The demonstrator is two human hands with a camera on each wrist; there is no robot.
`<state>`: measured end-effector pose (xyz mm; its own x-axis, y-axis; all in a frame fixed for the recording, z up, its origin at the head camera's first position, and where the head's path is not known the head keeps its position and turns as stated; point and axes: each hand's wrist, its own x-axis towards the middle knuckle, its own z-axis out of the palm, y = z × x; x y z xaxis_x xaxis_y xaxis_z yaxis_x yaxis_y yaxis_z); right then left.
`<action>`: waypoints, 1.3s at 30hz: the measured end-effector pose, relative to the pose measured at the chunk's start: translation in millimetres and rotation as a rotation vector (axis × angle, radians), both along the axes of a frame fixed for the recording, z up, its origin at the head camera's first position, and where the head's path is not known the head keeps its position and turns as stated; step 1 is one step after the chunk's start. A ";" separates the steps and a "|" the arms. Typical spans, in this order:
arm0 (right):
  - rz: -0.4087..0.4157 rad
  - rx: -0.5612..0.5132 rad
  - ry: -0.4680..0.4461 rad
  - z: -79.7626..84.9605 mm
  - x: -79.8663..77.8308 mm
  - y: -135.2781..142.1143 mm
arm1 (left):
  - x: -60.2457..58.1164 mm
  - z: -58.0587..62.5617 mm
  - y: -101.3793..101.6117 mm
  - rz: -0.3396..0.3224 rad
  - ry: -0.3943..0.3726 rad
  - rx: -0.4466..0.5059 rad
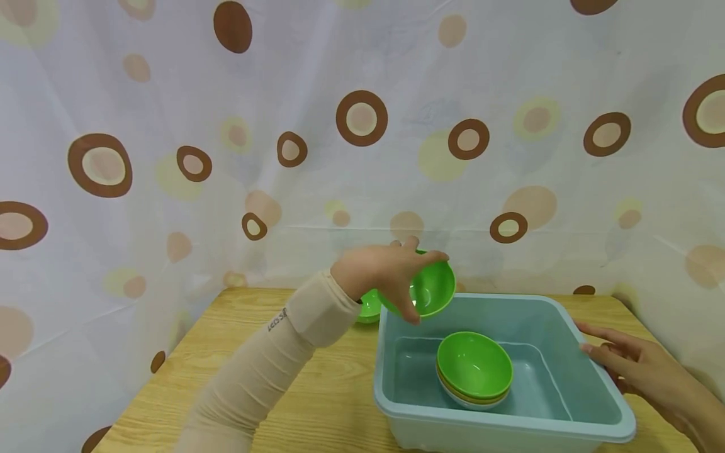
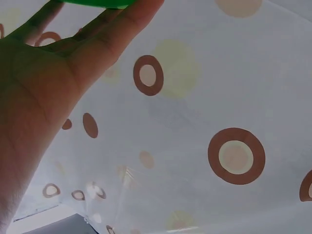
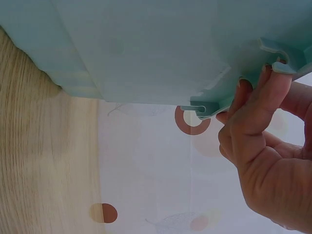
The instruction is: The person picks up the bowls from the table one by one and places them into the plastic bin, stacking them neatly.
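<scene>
Left hand (image 1: 387, 272): spread wide, it grips a tilted green bowl (image 1: 437, 286) near the far left corner of a blue tub (image 1: 487, 434).
Right hand (image 1: 640, 365): half-curled, it holds the tub's right rim.
Stacked bowls (image 1: 474, 365): inside the tub (a green one on top).

Set at the head, facing forward and down over the table (image 1: 317, 390), at middling range, taking in its left and far edges, the tub (image 1: 487, 435) and the curtain (image 1: 408, 56). At the left wrist, set very close, facing past the left hand (image 1: 382, 270) to the curtain. At the right wrist, turned sideways, facing closely along the tub's outer wall, past a table edge. Shared with head: left hand, green bowl (image 1: 435, 290) and curtain by left wrist; right hand (image 1: 642, 365), tub, table and curtain by right wrist.
</scene>
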<state>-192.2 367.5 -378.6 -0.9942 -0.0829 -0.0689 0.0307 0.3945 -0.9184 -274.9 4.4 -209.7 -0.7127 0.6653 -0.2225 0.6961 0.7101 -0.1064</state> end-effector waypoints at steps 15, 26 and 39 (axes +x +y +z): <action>0.014 -0.008 0.031 1.1 -0.3 0.1 | 10.1 -21.4 58.8 -0.076 0.031 -0.141; 0.004 0.006 0.011 1.7 1.4 -0.7 | 11.2 -45.6 82.2 -0.134 0.032 -0.203; 0.001 0.004 0.019 0.5 0.2 0.8 | 5.9 -64.0 99.0 -0.141 0.044 -0.322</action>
<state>-192.0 368.3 -378.1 -0.9953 -0.0836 -0.0498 0.0125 0.3977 -0.9174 -269.0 103.4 -273.8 -0.6328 0.6583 -0.4078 0.7743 0.5326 -0.3417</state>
